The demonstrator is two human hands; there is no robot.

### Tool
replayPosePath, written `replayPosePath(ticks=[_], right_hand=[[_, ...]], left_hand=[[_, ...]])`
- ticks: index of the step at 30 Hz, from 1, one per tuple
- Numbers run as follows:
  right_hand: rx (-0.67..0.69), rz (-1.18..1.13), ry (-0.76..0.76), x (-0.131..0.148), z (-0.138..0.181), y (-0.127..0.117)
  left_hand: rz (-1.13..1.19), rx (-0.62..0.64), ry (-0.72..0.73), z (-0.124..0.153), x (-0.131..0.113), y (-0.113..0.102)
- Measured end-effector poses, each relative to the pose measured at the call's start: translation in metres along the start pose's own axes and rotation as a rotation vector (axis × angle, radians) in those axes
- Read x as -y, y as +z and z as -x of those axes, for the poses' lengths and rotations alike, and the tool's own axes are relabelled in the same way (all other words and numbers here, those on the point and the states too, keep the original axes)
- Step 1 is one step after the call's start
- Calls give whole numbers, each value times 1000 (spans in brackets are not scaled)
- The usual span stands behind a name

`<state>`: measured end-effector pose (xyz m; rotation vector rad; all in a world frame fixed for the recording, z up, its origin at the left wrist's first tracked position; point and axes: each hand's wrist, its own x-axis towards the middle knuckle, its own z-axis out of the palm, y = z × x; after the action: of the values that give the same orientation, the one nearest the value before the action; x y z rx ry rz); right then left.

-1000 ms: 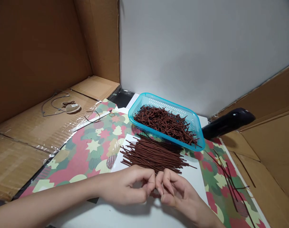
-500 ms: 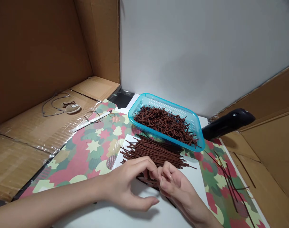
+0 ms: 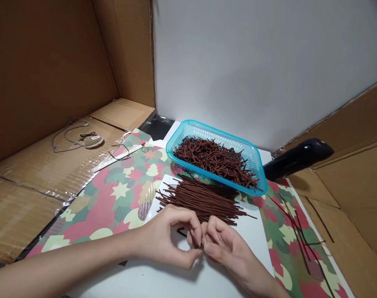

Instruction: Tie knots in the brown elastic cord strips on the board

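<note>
Both hands meet over a white board (image 3: 170, 277), fingertips almost touching. My left hand (image 3: 172, 236) is pinched with thumb and index curved into a ring. A short dark loop of brown cord (image 3: 181, 232) shows through that ring, and it runs in among the fingertips. My right hand (image 3: 228, 248) is also closed, thumb against bent fingers, at the cord's other side; most of the cord there is hidden. Just beyond the fingers lies a thick bundle of straight brown cords (image 3: 204, 198). Behind it, a blue plastic basket (image 3: 216, 182) holds a heap of short knotted brown cord pieces (image 3: 213, 159).
A black handle (image 3: 300, 157) sticks out right of the basket. Loose cords (image 3: 300, 236) lie on the patterned sheet (image 3: 101, 207) at right. On the left are a white strip (image 3: 117, 159) with a cord on it and a round beige piece with a bow (image 3: 94, 142). Cardboard walls surround the table.
My left thumb has come up and closed toward the fingertips, narrowing its gap. The cord end that trailed below my right hand no longer shows.
</note>
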<state>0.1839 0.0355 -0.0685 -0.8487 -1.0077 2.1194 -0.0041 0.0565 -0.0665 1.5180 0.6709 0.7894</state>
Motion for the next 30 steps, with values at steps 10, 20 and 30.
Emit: replayPosePath(ticks=[10, 20, 30], right_hand=[[-25, -96, 31, -4, -3, -3], [-223, 387, -131, 4, -1, -6], [-170, 402, -105, -4, -1, -7]], left_hand=[[271, -10, -248, -3, 4, -3], [558, -115, -375, -11, 11, -3], [430, 26, -423, -7, 7, -3]])
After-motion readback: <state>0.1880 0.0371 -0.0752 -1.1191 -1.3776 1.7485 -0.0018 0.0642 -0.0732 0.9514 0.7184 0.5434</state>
